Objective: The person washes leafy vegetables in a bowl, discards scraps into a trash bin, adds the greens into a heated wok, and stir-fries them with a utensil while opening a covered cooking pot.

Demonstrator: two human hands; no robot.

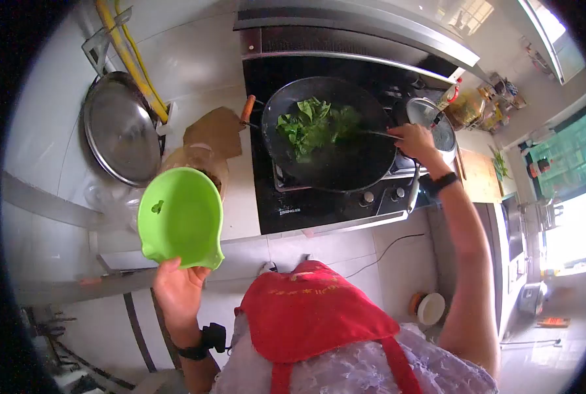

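My left hand (179, 289) grips the lower rim of a bright green plastic bowl (188, 223), which is tilted to show its inside. A small dark green leaf scrap (156, 207) clings to the bowl's inner wall. My right hand (416, 142) is closed round the handle of a long metal cooking utensil (379, 134) that reaches into a black wok (335, 172). The utensil's head is blurred and hidden among the leafy greens (309, 128) in the wok. The wok sits on the left burner.
A black glass gas stove (267, 209) spans the middle. A lidded pot (440, 134) stands on its right side. A large round metal lid (122, 128) leans at the left wall, near brown paper (214, 134). At the right are a wooden board (480, 176) and jars (467, 108).
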